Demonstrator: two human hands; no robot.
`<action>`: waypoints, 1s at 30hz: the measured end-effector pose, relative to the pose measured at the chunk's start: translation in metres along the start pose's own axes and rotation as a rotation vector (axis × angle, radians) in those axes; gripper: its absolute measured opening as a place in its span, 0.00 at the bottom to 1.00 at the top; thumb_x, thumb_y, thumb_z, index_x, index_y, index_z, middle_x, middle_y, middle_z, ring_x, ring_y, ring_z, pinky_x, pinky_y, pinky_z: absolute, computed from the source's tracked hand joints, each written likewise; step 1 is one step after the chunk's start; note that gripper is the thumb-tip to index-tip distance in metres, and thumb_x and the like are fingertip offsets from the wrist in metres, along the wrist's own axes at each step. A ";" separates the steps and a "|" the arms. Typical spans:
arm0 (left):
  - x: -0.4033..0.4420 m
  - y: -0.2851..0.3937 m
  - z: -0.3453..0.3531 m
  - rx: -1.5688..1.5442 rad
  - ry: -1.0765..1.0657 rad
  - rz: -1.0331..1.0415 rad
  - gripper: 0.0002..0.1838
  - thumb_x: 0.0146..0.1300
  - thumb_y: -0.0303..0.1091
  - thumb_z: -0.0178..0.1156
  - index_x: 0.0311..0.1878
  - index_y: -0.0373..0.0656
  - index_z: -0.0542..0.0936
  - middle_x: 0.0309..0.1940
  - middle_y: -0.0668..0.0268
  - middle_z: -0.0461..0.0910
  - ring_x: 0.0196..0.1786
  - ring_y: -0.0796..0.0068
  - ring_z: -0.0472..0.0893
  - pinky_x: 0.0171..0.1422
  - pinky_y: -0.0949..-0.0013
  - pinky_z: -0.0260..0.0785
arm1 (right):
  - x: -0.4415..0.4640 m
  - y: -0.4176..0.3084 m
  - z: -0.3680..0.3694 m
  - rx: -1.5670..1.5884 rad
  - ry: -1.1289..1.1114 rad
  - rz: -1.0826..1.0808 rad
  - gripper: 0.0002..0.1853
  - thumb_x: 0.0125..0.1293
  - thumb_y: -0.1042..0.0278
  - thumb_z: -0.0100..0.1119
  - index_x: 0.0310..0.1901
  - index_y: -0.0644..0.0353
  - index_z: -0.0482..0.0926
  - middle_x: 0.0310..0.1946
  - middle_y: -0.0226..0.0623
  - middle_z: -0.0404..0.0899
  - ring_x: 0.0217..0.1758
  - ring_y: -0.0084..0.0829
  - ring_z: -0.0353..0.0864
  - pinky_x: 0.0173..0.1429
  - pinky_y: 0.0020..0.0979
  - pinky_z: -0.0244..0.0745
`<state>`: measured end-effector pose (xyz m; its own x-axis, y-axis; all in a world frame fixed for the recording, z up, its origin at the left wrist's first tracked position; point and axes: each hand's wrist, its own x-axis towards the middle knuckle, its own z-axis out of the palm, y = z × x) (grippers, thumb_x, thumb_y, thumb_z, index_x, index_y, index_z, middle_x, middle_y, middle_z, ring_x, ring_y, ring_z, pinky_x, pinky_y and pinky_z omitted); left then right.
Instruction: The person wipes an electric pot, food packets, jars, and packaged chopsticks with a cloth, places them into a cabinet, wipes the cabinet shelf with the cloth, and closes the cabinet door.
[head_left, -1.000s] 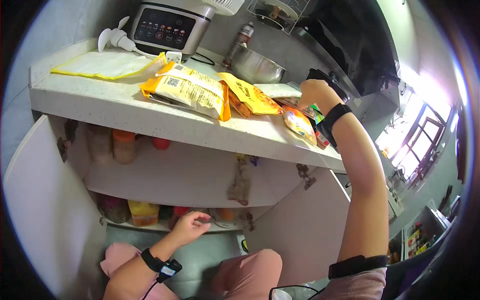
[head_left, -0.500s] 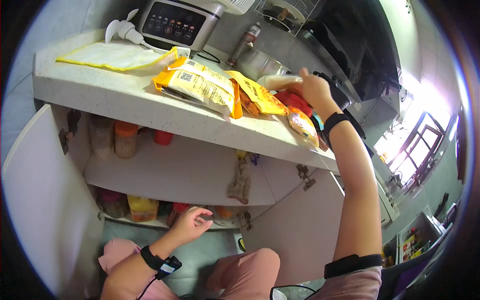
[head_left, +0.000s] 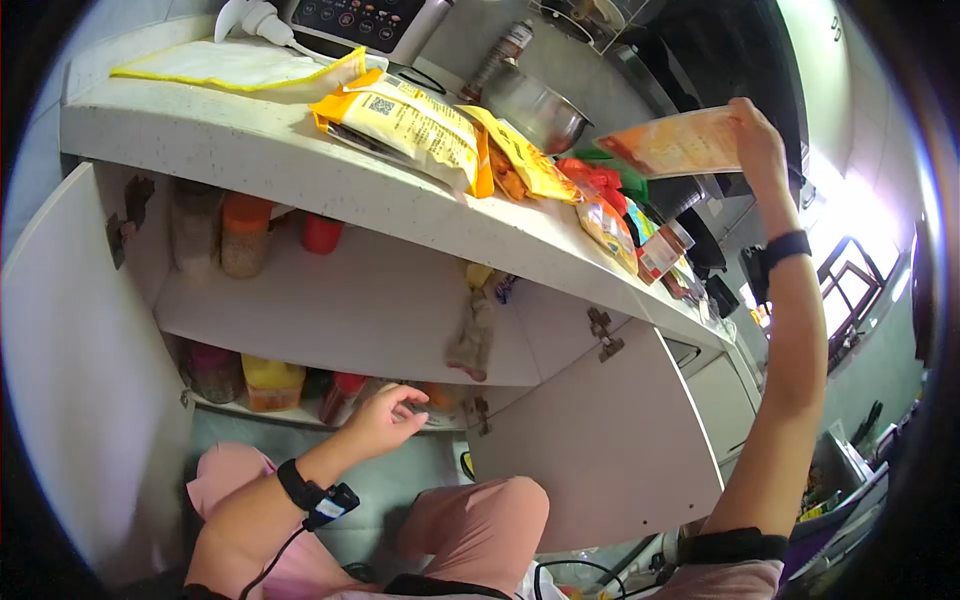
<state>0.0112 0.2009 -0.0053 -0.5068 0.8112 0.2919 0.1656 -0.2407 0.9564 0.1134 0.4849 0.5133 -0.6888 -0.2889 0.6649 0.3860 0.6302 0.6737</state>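
My right hand point(head_left: 758, 140) is raised over the counter's right part, its fingers closed on one end of a flat food packet point(head_left: 675, 143) with orange and whitish sides. Below the packet lie a red bag point(head_left: 597, 182), a clear packet with orange print point(head_left: 606, 230) and a jar with a brown lid point(head_left: 662, 252). My left hand point(head_left: 385, 420) hovers before the lower cabinet shelf, fingers loosely bent and apart, holding nothing. Behind it on that shelf are a red-lidded jar point(head_left: 343, 396) and a yellow container point(head_left: 272, 384).
A yellow-and-white bag point(head_left: 405, 130), a yellow packet point(head_left: 525, 155) and a metal pot point(head_left: 535, 108) line the counter point(head_left: 250, 150). Both cabinet doors, left point(head_left: 90, 380) and right point(head_left: 600, 450), stand swung out. An orange-lidded jar point(head_left: 245, 235) and a red container point(head_left: 321, 236) sit inside.
My right hand has lifted the flat packet from among the counter bags, up and to the right. The left hand has barely moved. The view has shifted slightly.
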 end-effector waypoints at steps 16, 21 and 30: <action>-0.034 0.143 -0.033 -1.115 -0.282 0.027 0.37 0.66 0.61 0.42 0.66 0.40 0.61 0.61 0.52 0.69 0.58 0.56 0.73 0.61 0.54 0.65 | -0.256 -0.196 -0.123 0.255 0.854 0.126 0.23 0.63 0.54 0.57 0.49 0.63 0.63 0.39 0.46 0.73 0.39 0.42 0.75 0.45 0.47 0.76; -0.080 0.102 -0.055 -1.609 -0.346 -0.189 0.32 0.66 0.55 0.47 0.62 0.37 0.67 0.59 0.51 0.71 0.58 0.51 0.73 0.63 0.48 0.63 | -0.320 -0.292 -0.109 0.892 0.479 0.126 0.12 0.66 0.58 0.48 0.45 0.53 0.62 0.46 0.47 0.73 0.48 0.43 0.75 0.54 0.45 0.73; -0.186 0.056 -0.068 -0.910 0.673 -0.277 0.22 0.58 0.32 0.56 0.55 0.33 0.72 0.47 0.57 0.78 0.46 0.64 0.79 0.53 0.63 0.71 | -0.323 -0.309 0.099 0.798 -0.317 0.293 0.26 0.64 0.63 0.56 0.62 0.63 0.65 0.66 0.56 0.57 0.71 0.50 0.53 0.69 0.42 0.57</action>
<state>0.0571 0.0001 -0.0048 -0.8223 0.5152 -0.2416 -0.5509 -0.6145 0.5647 0.1558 0.4550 0.0586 -0.8119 0.0989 0.5753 0.1135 0.9935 -0.0106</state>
